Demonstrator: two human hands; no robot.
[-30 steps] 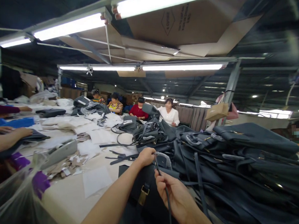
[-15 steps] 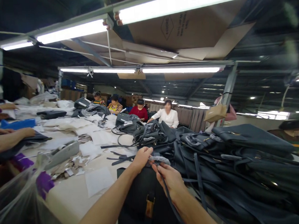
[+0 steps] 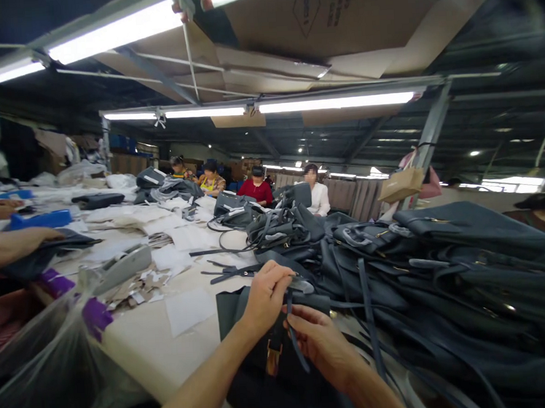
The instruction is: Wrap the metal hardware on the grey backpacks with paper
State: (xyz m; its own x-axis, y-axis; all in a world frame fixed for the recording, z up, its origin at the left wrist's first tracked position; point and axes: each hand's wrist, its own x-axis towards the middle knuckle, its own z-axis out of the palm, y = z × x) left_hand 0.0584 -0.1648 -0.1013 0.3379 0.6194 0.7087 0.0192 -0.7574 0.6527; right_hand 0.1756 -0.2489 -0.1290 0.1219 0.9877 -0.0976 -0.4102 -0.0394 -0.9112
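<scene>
My left hand (image 3: 265, 300) and my right hand (image 3: 322, 339) both grip a thin dark leather strap (image 3: 291, 326) above a dark navy leather handbag (image 3: 246, 310). The strap's end hangs between my hands. A gold metal clasp (image 3: 274, 351) sits on the bag's front, just below my left hand. A small grey wrapped piece (image 3: 302, 284) lies by my left fingertips. My right hand is close to the edge of a heap of navy leather bags (image 3: 444, 298).
Paper sheets and leather scraps cover a cream work table (image 3: 134, 354). A clear plastic bag (image 3: 46, 365) hangs at lower left, and a co-worker's hands (image 3: 20, 241) rest on a dark piece at left. Several seated workers line the far table.
My hands have come closer together over the bag, with the strap now running between them. The bag's top edge shows more, and the view has tilted slightly.
</scene>
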